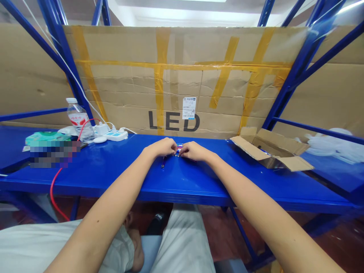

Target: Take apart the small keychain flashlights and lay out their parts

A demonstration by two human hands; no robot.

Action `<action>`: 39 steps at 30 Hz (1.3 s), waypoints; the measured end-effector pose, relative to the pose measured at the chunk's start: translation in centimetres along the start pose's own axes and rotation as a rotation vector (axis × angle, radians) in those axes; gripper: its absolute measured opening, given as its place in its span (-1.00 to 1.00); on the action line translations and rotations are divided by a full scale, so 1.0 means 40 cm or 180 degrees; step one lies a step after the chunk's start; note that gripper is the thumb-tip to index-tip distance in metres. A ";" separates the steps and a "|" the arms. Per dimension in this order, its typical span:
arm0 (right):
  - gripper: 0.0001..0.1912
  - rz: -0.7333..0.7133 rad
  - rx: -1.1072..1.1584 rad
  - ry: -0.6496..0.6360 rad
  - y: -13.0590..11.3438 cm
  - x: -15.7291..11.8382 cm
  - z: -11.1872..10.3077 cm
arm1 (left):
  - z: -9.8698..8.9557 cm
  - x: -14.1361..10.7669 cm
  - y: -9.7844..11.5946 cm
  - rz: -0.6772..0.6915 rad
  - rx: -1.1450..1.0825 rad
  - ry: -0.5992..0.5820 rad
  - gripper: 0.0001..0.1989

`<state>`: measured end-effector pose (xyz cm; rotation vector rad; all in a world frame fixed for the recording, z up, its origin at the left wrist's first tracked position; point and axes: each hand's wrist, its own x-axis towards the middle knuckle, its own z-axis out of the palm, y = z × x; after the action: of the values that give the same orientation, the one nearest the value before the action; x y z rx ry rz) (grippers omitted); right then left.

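Observation:
Both hands meet over the middle of the blue table (187, 185), near its back. My left hand (166, 147) has its fingers curled down at the left end of a small bundle of shiny, purplish sticks (179, 147). From the other side, my right hand (193, 151) pinches at the bundle's right end. The fingertips partly hide the bundle, and its exact make-up is too small to tell. A thin dark stick (163, 163) lies on the table just in front of my left hand.
An open cardboard box (270, 149) stands at the right. On the left are a water bottle (79, 119), a power strip (116, 135), a green packet (47, 137) and a red cable (54, 189). Large taped cardboard (122, 91) rises behind, between blue posts.

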<state>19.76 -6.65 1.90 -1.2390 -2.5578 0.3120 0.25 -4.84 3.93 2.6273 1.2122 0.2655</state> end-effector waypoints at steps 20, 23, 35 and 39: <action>-0.79 -0.0050 0.0444 -0.0190 -0.015 -0.008 -0.006 | -0.003 -0.014 0.001 0.0004 -0.0457 -0.0483 -0.84; -0.81 -0.0063 0.0485 -0.0190 -0.017 -0.006 -0.002 | -0.002 -0.013 -0.003 -0.0029 -0.0495 -0.0489 -0.83; -0.82 -0.0095 0.0466 -0.0187 -0.007 0.002 0.010 | 0.004 -0.009 -0.014 0.0002 -0.0537 -0.0502 -0.81; -0.81 0.0011 0.0502 -0.0037 -0.007 -0.007 -0.015 | -0.005 -0.011 -0.019 0.0082 -0.0649 -0.0300 -0.82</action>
<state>19.93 -6.99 2.50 -1.1870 -2.4864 0.5122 -0.65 -4.67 3.89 2.4524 1.0621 0.2526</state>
